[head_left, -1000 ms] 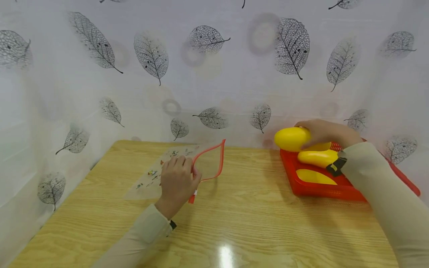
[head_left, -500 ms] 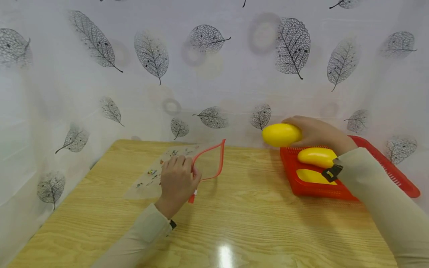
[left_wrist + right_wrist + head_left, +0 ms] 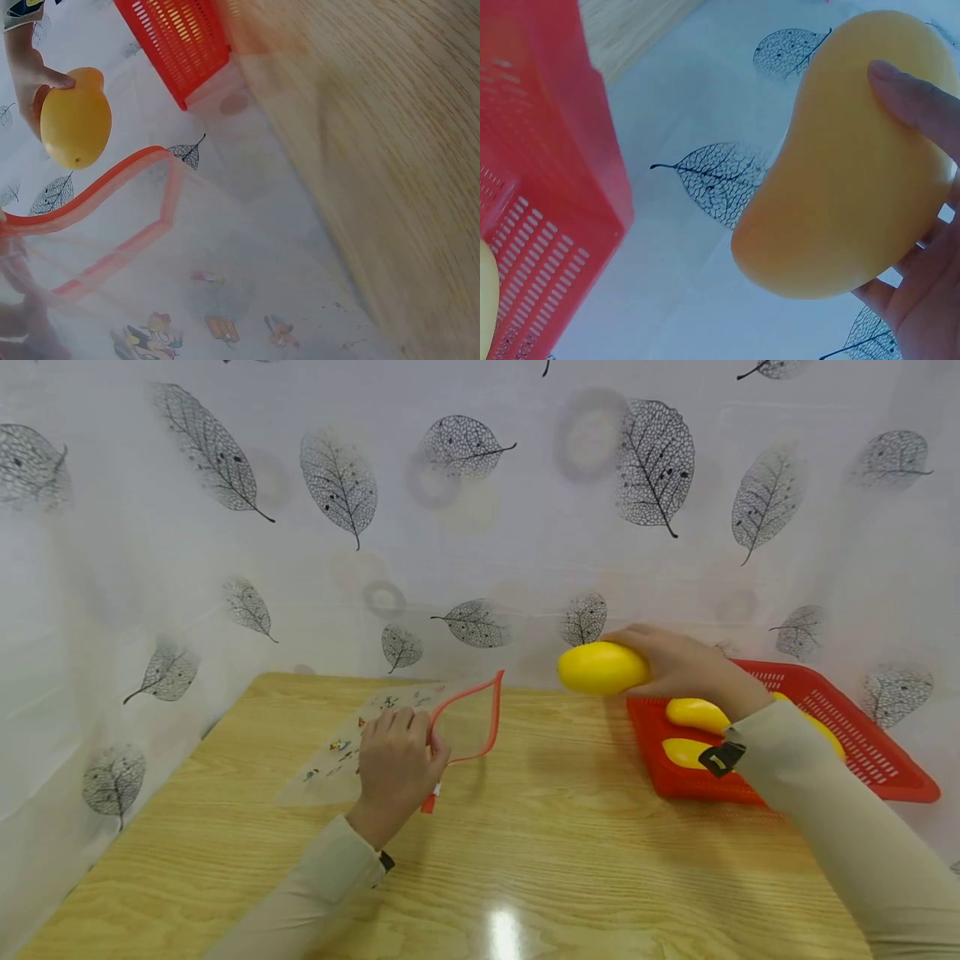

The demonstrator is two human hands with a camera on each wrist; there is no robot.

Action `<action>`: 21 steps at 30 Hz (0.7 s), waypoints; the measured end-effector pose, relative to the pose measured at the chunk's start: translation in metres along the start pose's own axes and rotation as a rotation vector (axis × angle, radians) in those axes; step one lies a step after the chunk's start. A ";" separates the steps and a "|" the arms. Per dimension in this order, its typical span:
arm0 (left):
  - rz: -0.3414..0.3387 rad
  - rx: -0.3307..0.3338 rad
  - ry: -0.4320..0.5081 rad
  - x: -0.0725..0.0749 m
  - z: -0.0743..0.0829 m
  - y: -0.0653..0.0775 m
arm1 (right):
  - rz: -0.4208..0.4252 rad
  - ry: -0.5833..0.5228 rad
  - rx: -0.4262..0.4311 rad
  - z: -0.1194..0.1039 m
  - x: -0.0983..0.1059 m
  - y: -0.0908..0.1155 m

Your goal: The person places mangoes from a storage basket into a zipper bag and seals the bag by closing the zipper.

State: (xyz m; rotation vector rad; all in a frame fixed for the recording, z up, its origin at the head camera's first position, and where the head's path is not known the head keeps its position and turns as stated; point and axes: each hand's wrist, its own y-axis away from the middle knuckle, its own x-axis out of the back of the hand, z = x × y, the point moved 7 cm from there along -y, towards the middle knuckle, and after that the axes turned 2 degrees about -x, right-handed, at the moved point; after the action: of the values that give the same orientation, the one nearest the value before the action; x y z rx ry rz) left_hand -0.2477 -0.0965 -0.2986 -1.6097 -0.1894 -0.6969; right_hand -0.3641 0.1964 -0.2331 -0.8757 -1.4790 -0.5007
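Note:
My right hand [image 3: 678, 667] grips a smooth yellow mango [image 3: 602, 668], held in the air to the left of the red basket. In the right wrist view the thumb presses on one side of the mango [image 3: 847, 165] and the fingers wrap beneath. On the left, my left hand [image 3: 397, 764] holds the red-trimmed edge of a clear zip pouch [image 3: 324, 777] printed with small cartoon figures. Its mouth gapes toward the right, outlined by the red trim [image 3: 495, 718]. The left wrist view shows that opening below the mango [image 3: 75, 127], with the two apart.
A red plastic basket [image 3: 660, 781] with slotted walls stands at the table's right; several yellow mangoes [image 3: 697, 714] lie inside, partly behind my right arm. The wooden table [image 3: 540, 843] meets a curtain [image 3: 510, 560] with a leaf print at its back edge.
My right hand has carried the mango leftward out from over the basket, toward the pouch. More of the basket's inside now shows. The left hand and pouch stay put.

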 end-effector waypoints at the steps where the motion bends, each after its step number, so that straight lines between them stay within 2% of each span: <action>1: 0.001 -0.002 0.000 0.000 0.000 0.000 | 0.003 0.004 0.013 -0.003 -0.001 -0.001; 7: 0.005 -0.008 -0.001 0.000 0.000 0.000 | 0.032 0.008 0.104 -0.020 -0.005 -0.004; 21: -0.005 -0.006 0.000 0.000 0.000 0.000 | 0.102 0.008 0.229 -0.048 -0.019 -0.007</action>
State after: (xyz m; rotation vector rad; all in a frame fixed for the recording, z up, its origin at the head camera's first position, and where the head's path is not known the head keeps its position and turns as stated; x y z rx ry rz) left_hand -0.2475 -0.0965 -0.2985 -1.6156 -0.1914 -0.7019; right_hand -0.3399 0.1519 -0.2447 -0.7623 -1.4438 -0.2525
